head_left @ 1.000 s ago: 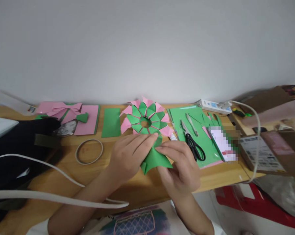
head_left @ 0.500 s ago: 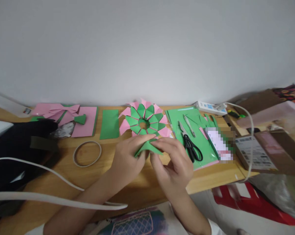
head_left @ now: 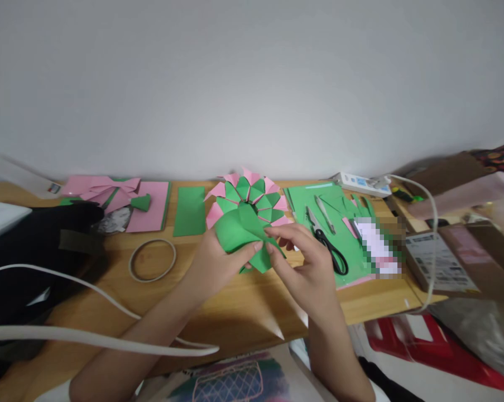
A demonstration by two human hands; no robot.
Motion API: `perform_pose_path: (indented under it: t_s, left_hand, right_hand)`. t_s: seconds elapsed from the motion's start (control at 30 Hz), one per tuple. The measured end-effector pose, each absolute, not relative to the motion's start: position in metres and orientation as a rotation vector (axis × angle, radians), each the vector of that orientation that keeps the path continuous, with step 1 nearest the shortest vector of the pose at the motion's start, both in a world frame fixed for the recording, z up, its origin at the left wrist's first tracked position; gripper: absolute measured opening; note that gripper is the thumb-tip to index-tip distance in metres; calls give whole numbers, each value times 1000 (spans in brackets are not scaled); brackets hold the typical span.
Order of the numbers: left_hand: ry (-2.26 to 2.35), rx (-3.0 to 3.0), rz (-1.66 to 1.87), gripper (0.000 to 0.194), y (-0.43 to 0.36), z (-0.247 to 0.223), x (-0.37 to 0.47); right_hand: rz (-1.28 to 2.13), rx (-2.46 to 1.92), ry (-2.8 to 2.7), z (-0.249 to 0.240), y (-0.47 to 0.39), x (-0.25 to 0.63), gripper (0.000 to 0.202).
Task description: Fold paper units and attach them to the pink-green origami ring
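My left hand [head_left: 220, 259] is wrapped round a partly folded green paper [head_left: 235, 228], its thumb lying on the front of it. On the paper's right side, my right hand [head_left: 308, 262] pinches an edge between thumb and index finger. The paper bulges at the left and has folded flaps at the centre. Just behind the hands lies a ring of pink and green folded pieces [head_left: 269, 200], its front part hidden by the held paper. A flat green sheet [head_left: 190, 211] rests left of the ring.
Black-handled scissors [head_left: 333, 254] and a pen [head_left: 325, 214] lie on green sheets [head_left: 348, 262] at the right, beside a blurred-out phone [head_left: 377, 245]. A tape ring [head_left: 152, 260], pink sheets [head_left: 157, 206] and a black bag [head_left: 38, 251] are at the left. White cables [head_left: 109, 341] cross the front left.
The green paper has been turned and opened out, showing a broader face. My left hand has shifted its grip, thumb now in front. My right hand has moved slightly right.
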State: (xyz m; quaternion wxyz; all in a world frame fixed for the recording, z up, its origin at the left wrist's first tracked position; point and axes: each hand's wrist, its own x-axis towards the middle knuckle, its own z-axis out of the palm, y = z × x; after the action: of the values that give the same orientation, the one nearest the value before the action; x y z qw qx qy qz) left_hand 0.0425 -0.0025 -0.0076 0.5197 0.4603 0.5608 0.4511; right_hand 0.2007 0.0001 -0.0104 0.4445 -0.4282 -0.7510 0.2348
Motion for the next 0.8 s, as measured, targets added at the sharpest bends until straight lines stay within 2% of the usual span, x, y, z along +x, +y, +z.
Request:
perform_pose_path:
  t_s: [0.13,0.3,0.43,0.6,0.8]
  left_hand:
    - [1325,1131,1053,16,-1,-6,43]
    - [1290,1354,994,6,-1,-13,42]
    - [1387,1541,972,15,-5,-19,41]
    - [1464,1684,1031,14,-7,-24,42]
    - [1476,1841,1148,32,-10,-29,41]
  right_hand:
    - [553,-1063,-1847,-12,3,198,18]
    - [574,-1066,-1826,-12,3,194,10]
    - [584,-1096,-1811,-11,2,191,11]
    - [624,-1142,-1767,-13,-1,185,13]
    - [667,-1103,-1754,-15,-5,179,13]
